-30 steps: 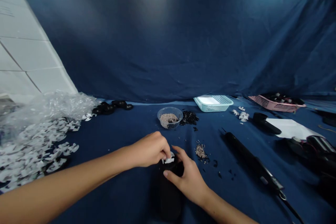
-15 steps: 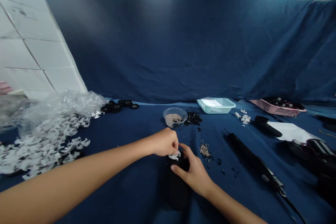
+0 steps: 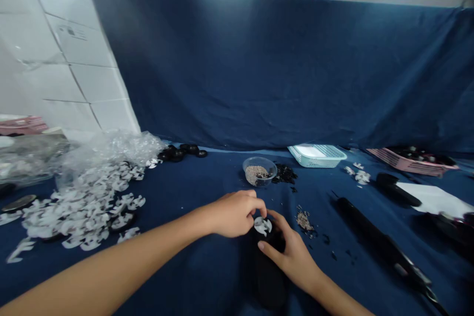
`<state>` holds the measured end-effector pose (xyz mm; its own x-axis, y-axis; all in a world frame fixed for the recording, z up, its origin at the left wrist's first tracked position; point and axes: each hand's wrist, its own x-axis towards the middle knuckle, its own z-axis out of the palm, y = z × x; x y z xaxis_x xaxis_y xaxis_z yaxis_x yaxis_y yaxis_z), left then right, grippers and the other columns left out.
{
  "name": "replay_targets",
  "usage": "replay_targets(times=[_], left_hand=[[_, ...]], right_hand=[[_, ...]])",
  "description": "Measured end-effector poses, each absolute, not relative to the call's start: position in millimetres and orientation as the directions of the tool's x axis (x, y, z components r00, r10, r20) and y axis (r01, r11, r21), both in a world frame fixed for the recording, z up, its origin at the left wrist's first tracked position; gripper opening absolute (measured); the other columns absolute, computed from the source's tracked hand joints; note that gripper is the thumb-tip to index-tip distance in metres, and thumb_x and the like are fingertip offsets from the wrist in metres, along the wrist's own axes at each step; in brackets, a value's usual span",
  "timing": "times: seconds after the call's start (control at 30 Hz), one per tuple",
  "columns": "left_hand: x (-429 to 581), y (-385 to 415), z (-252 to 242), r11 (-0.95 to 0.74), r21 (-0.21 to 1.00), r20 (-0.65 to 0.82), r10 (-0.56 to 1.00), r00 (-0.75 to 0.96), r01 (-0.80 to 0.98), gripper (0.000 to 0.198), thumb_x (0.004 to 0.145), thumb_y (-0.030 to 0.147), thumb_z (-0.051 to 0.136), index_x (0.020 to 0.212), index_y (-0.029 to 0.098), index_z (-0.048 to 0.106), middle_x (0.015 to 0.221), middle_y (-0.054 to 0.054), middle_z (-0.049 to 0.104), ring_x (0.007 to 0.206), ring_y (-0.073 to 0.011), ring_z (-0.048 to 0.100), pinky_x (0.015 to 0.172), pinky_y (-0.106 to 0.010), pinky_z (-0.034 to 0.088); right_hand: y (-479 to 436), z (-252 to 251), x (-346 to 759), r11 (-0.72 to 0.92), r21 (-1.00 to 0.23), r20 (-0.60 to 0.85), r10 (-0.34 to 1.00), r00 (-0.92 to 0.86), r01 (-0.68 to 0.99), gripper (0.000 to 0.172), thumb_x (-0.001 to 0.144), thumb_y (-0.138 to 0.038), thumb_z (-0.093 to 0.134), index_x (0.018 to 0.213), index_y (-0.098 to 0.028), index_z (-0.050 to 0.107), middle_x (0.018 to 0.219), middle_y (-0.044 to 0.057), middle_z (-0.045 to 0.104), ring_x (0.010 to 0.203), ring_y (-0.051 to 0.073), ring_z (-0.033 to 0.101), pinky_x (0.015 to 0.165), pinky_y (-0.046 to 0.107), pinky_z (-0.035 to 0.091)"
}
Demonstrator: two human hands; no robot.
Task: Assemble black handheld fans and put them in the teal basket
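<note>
A dark, rounded housing stands on the blue cloth in front of me. My right hand is closed around its upper part, thumb on the near side and fingers on the far side. A small white curved plastic piece lies on the top of the housing. At its left edge, my left hand has bent fingers pinched together, and the tips appear to hold that edge. The fingertips partly cover the piece, so the exact contact is hard to see.
Many white plastic pieces are heaped at left beside clear plastic bags. Ahead stands a clear bowl of screws. Loose screws and a black electric screwdriver lie right. Green and pink baskets are farther back.
The camera view has shifted, so everything sits farther right. The white piece is now flatter and more exposed on the housing, with my left fingers at its edge. The right hand keeps its grip.
</note>
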<state>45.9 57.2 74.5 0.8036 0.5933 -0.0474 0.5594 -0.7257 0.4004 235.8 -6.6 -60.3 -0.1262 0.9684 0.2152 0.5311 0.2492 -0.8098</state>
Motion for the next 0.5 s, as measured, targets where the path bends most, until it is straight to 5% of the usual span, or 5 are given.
replay_targets(times=[0.17, 0.4, 0.5], left_hand=[[-29, 63, 69, -0.606, 0.376, 0.053, 0.770, 0.636, 0.701, 0.015, 0.090, 0.021, 0.056, 0.101, 0.021, 0.066, 0.101, -0.001, 0.063, 0.080, -0.0146, 0.061, 0.076, -0.032, 0.051], [-181, 128, 52, -0.206, 0.296, 0.033, 0.978, 0.206, 0.933, 0.025, 0.092, 0.034, 0.058, 0.107, 0.015, 0.062, 0.108, -0.006, 0.065, 0.091, -0.0203, 0.065, 0.080, -0.040, 0.055], [-208, 162, 37, -0.102, 0.255, 0.023, 0.995, 0.099, 0.962, 0.027, 0.092, 0.033, 0.058, 0.113, 0.016, 0.060, 0.113, -0.007, 0.064, 0.094, -0.0210, 0.064, 0.081, -0.041, 0.055]], right_hand=[[-7, -58, 241, 0.282, -0.782, 0.207, 0.959, -0.196, 0.555, 0.060, 0.089, -0.043, 0.056, 0.142, -0.031, 0.032, 0.147, 0.006, 0.041, 0.135, 0.026, 0.039, 0.107, 0.043, 0.037], [-1, -70, 242, 0.283, -0.764, 0.194, 0.958, -0.211, 0.580, 0.040, 0.087, -0.044, 0.058, 0.118, -0.025, 0.042, 0.120, 0.008, 0.059, 0.113, 0.022, 0.058, 0.098, 0.033, 0.045], [-1, -72, 240, 0.268, -0.770, 0.204, 0.963, -0.174, 0.579, 0.051, 0.088, -0.043, 0.057, 0.129, -0.024, 0.033, 0.127, 0.011, 0.057, 0.121, 0.022, 0.055, 0.101, 0.033, 0.044]])
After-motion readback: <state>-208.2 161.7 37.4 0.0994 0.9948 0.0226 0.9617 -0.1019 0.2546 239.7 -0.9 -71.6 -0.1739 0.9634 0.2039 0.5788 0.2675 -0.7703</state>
